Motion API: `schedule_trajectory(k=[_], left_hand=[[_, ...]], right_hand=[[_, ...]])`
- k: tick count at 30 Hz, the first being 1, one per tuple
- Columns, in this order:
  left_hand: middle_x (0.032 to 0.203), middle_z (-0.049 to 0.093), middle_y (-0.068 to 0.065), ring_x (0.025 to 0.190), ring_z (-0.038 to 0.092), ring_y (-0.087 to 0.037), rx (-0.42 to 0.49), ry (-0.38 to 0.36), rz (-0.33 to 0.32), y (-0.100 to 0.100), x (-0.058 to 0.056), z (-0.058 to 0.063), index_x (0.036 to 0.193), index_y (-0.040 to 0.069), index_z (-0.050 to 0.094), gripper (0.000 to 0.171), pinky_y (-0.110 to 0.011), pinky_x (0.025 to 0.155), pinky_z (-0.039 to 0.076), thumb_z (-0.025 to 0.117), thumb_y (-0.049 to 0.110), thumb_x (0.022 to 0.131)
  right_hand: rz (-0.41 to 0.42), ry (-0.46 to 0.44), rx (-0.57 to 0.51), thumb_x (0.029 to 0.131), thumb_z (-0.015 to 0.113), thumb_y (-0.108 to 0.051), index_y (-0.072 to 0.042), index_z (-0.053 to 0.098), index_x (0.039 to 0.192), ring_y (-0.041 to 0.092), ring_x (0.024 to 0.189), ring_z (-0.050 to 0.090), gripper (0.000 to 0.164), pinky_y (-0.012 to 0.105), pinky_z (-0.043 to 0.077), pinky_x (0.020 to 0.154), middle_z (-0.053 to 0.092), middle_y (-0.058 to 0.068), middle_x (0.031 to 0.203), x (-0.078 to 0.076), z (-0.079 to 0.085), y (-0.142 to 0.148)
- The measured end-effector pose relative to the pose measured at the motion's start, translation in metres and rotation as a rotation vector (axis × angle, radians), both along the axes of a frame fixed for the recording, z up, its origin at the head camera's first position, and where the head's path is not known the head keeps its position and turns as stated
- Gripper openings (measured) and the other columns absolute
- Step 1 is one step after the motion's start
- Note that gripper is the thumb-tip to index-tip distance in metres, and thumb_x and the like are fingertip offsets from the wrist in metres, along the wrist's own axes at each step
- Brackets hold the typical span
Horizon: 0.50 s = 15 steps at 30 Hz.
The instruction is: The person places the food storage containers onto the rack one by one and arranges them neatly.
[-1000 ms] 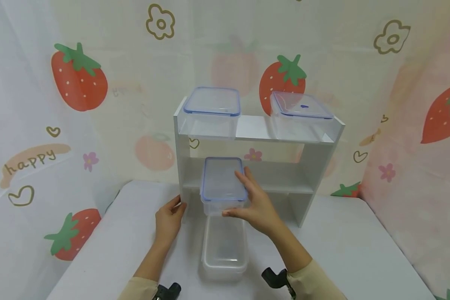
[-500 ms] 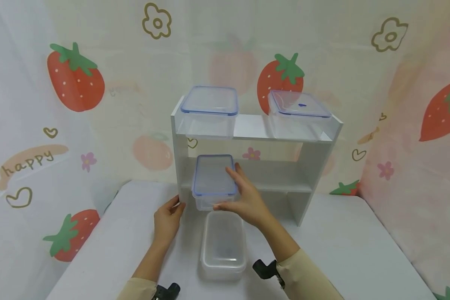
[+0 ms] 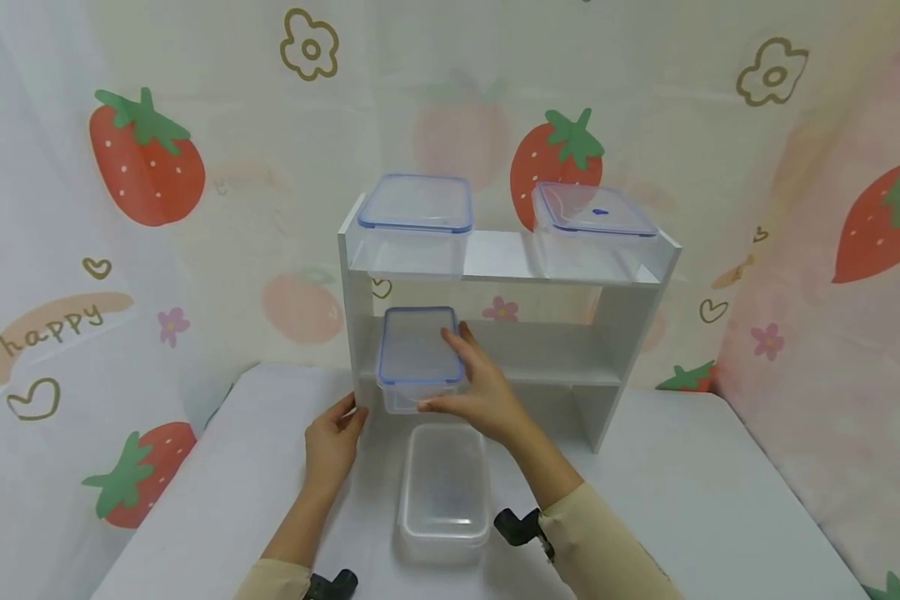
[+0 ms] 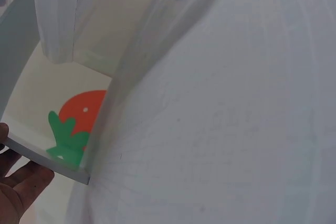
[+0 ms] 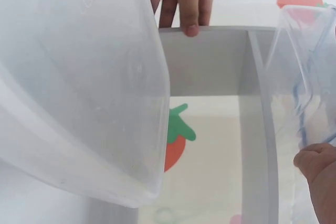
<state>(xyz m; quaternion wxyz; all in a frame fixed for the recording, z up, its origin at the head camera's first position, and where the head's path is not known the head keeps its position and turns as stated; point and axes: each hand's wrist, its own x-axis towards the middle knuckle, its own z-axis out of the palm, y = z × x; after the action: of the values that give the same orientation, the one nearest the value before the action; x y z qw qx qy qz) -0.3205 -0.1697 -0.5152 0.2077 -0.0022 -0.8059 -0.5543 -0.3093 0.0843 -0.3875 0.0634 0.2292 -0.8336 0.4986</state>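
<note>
A white two-tier shelf [image 3: 540, 354] stands on the table. My left hand [image 3: 332, 446] grips the lower front edge of its left side panel [image 4: 47, 162], thumb on one side and fingers on the other. A clear rectangular food container [image 3: 416, 346] with a blue-rimmed lid is in my right hand [image 3: 483, 396], at the left part of the middle shelf. The thumb is at the container's front and the fingers lie along its right side and lid. In the right wrist view, my right thumb [image 5: 317, 169] shows against the clear container wall [image 5: 291, 61].
Another clear container [image 3: 446, 492] lies on the white table [image 3: 645, 500] in front of the shelf, just below my right hand. Two more lidded containers, a left one [image 3: 416, 204] and a right one [image 3: 596, 212], stand on the top tier. A strawberry-print curtain [image 3: 262, 208] hangs behind.
My right hand has carried the lidded container left and slightly farther back, towards the left side panel. My left hand keeps its grip on the panel. The container on the table stays put.
</note>
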Motion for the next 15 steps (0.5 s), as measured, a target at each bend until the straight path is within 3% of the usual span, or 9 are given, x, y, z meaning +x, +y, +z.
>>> schedule_trajectory(k=[15], left_hand=[[0.136, 0.066, -0.016, 0.112, 0.072, -0.033, 0.010, 0.010, -0.025, -0.002, -0.001, -0.003, 0.137, 0.003, 0.064, 0.040, -0.047, 0.093, 0.059, 0.066, 0.021, 0.102]], right_hand=[[-0.012, 0.020, -0.011, 0.070, 0.097, -0.033, -0.022, 0.036, 0.161, 0.030, 0.157, 0.018, 0.110, 0.055, 0.026, 0.124, 0.014, 0.006, 0.172, -0.011, -0.003, -0.018]])
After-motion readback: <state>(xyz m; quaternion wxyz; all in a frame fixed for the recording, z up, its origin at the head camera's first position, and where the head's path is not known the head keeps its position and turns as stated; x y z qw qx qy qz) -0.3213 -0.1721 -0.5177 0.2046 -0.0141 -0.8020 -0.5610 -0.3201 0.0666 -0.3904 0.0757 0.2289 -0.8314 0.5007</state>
